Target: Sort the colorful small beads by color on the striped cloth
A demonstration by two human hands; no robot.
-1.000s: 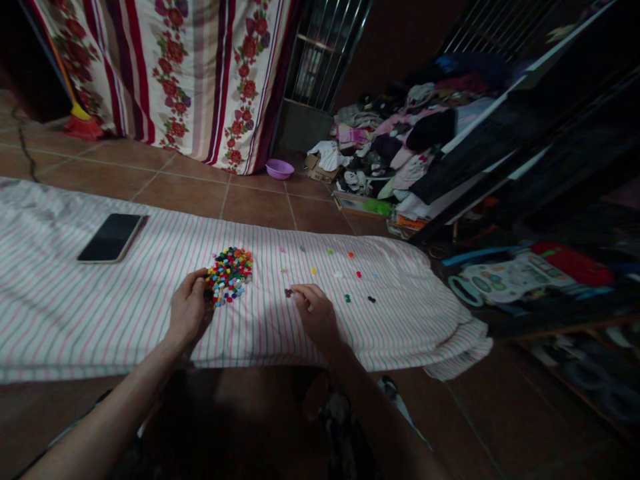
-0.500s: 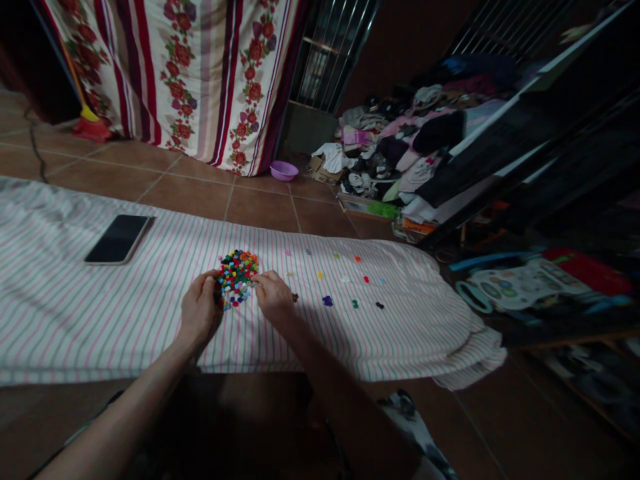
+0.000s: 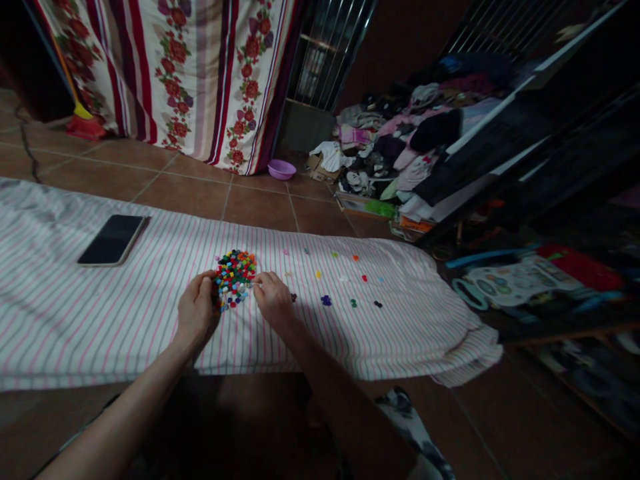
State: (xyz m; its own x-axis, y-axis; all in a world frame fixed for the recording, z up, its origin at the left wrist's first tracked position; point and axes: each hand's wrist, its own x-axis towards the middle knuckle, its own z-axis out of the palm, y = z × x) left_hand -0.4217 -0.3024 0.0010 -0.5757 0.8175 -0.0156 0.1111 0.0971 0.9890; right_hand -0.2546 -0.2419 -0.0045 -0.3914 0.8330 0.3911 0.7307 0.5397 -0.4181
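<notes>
A pile of small multicoloured pieces (image 3: 235, 275) lies on a striped cloth (image 3: 165, 313). My left hand (image 3: 196, 308) rests at the left edge of the pile, its fingers curled together; what they hold, if anything, is hidden. At the pile's right edge, my right hand (image 3: 273, 297) pinches something too small to make out. To the right, little groups sorted by colour are spread in rows, among them a purple group (image 3: 326, 301), a green group (image 3: 353, 303), a black group (image 3: 378, 304), a yellow piece (image 3: 318, 274) and an orange piece (image 3: 355, 257).
A dark phone (image 3: 113, 240) lies on the cloth at the left. Beyond the cloth are a purple basin (image 3: 282, 169) on the tiled floor, a floral curtain (image 3: 210, 80) and a heap of clothes (image 3: 400, 140). A crowded shelf stands at the right.
The view has shifted slightly, so the scene sits a little further left. Both hands stay at the edges of the pile, with hardly any movement.
</notes>
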